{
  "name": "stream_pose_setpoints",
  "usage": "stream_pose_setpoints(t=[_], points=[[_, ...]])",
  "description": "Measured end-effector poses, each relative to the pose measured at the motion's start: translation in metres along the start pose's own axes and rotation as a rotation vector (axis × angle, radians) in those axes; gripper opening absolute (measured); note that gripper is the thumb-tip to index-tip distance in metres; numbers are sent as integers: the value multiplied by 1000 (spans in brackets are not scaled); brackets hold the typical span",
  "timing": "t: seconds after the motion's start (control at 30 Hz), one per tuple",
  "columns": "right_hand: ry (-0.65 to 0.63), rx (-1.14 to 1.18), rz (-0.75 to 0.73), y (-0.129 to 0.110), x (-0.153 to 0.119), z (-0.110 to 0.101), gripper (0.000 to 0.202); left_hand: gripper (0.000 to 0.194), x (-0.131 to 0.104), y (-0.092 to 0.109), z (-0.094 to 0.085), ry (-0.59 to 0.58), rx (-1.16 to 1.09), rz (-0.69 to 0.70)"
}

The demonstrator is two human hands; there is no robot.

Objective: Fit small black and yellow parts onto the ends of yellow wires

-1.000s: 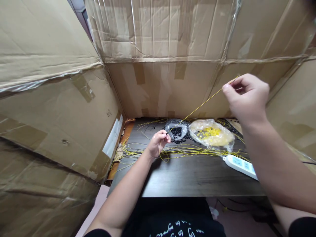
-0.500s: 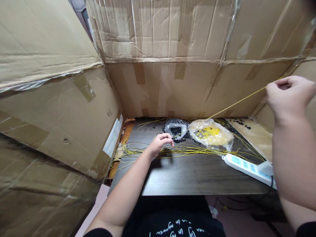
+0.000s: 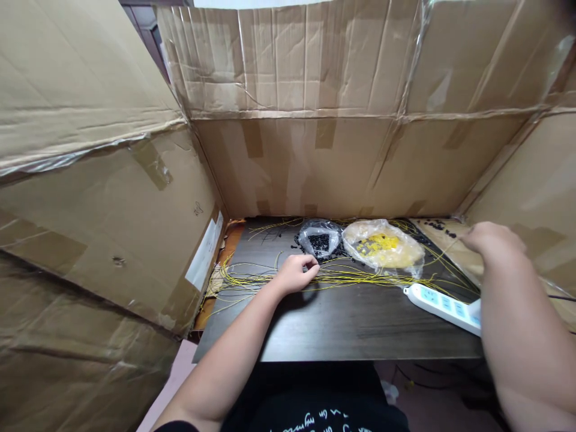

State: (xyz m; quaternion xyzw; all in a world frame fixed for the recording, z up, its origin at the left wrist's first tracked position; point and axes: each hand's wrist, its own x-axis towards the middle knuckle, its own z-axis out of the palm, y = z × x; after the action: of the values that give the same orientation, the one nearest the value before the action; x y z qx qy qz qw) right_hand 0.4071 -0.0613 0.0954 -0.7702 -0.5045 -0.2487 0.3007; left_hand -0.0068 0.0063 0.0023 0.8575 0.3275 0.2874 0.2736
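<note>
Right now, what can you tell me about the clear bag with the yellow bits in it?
The clear bag looks like thin, crumpled plastic, apparently open, with many small yellow pieces showing inside. It lies slumped near the back of the dark table, right of the bag of black pieces and behind the yellow wires; whether its edge touches them is unclear. Neither the left hand nor the right hand touches it.

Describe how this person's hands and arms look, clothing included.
The left hand and right hand are ungloved, with nothing visible around the wrists. A black left sleeve shows at the bottom edge; the right is out of view. The black top bears white lettering.
</note>
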Motion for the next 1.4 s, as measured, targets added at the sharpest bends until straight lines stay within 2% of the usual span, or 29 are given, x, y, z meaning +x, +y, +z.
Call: stream_pose_setpoints(t=[0.2,0.3,0.4,0.43,0.53,0.67,0.87,1.07,1.1,1.2,1.27,1.33,1.4], points=[[-67,190,-123,-48,-9,13,29,18,0,2,2,20,152,61],[-142,333,-243,-92,-22,24,26,16,-1,2,2,22,173,70],[-455,551,-613,-149,-53,42,26,15,-1,1,2,25,176,65],[-528,565,-691,-165,-65,50,26,15,-1,0,2,31,177,61],[-629,558,-776,-196,-95,71,26,17,-1,-2,-1,67,183,42],[-645,635,-674,-202,-111,81,31,20,0,-5,-5,102,223,-1],[-632,746,-593,-198,-122,83,23,20,1,-4,-5,101,317,-1],[-495,800,-463,-193,-127,101,22,27,-5,10,-10,265,411,87],[-472,824,-430,-192,-127,103,23,26,-7,13,-8,243,386,113],[-420,896,-313,-191,-127,105,23,22,-13,19,3,48,313,200],[-401,922,-255,-191,-128,104,25,22,-13,20,12,-33,280,211],[-391,942,-230,-191,-129,102,27,24,-11,17,17,-8,225,159],[-388,967,-228,-192,-131,99,30,25,-5,10,19,77,141,66]])
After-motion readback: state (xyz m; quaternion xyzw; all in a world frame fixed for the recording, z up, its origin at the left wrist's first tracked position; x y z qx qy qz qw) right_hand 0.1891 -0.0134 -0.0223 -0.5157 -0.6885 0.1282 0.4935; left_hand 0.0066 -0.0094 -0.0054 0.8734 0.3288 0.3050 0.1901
